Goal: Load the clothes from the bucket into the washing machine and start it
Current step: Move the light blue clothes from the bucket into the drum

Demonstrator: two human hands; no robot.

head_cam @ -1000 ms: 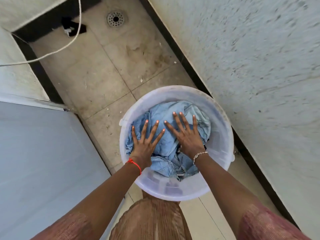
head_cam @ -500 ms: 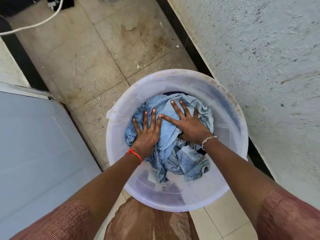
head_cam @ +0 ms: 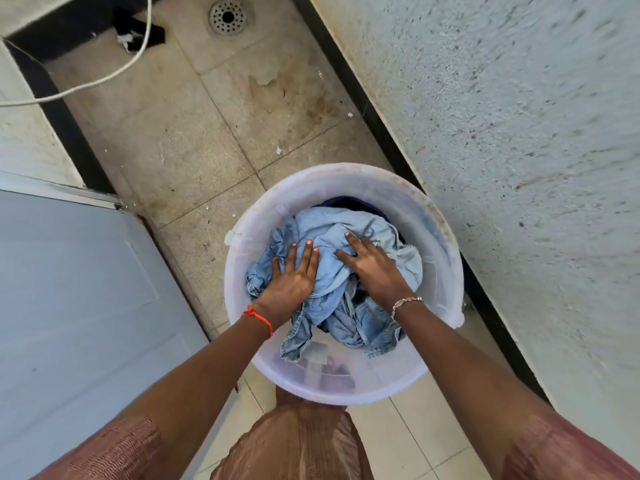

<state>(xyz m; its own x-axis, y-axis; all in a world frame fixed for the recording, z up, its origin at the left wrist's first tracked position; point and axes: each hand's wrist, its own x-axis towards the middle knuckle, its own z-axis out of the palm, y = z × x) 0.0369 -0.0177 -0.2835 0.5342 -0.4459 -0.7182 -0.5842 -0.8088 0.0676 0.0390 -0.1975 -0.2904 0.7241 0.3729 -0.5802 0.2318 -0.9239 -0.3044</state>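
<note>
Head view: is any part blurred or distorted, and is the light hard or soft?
Head view: left hand, right hand and denim clothes in the bucket look sharp; the textured wall smears into streaks toward the frame edge; the wide lens splays the dark skirting lines; light is soft and even, no hard shadows or glare.

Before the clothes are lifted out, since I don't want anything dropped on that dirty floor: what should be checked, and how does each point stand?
1. Both hands on the load: ok; the left hand and the right hand rest on the denim clothes.
2. Firm grip: not ok on the left, where the fingers lie straight; cannot tell on the right, where the fingers are partly buried in cloth.
3. Upright bucket on the floor: ok.
4. Loose denim ends inside the rim: ok.
5. Open, ready washing machine: cannot tell, no drum in view.
</note>
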